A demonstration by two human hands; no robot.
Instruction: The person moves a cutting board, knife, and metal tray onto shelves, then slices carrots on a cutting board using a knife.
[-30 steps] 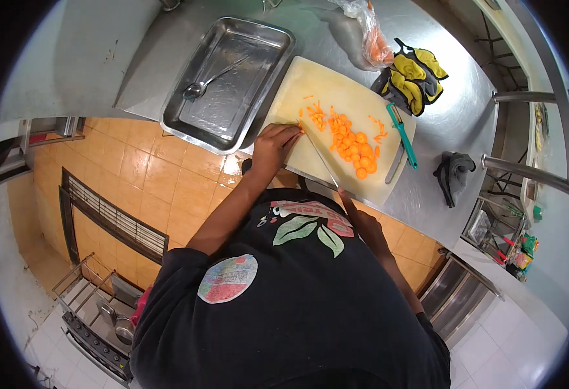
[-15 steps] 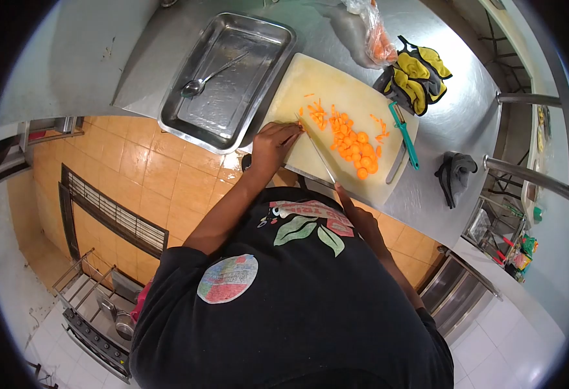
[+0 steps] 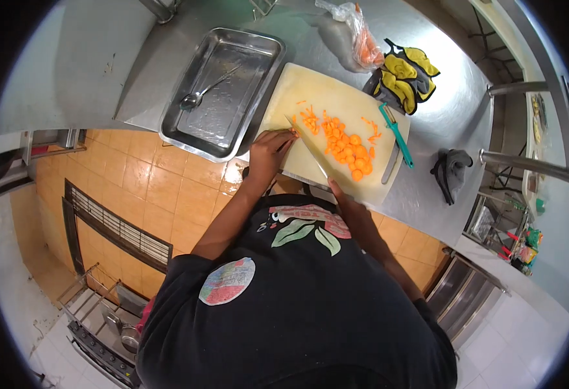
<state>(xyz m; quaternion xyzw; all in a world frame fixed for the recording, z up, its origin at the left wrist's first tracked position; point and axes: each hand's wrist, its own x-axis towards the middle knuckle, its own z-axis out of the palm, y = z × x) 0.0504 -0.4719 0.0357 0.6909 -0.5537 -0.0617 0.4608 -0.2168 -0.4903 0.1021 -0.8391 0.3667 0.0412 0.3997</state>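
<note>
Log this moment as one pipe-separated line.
left hand: holding small orange carrot piece | right hand: gripping long silver-bladed knife | pale-yellow rectangular cutting board: bears orange carrot slices

Steel table (image 3: 435,126) with board (image 3: 326,91), tray (image 3: 229,107)

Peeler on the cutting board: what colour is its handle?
The handle is teal green, showing best in the head view.

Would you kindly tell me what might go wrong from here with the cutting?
The bare left hand is close beside the slim steel knife held in the right hand, so a slip might nick skin. Round orange carrot slices lie loose on the pale yellow rectangular cutting board and might scatter.
</note>
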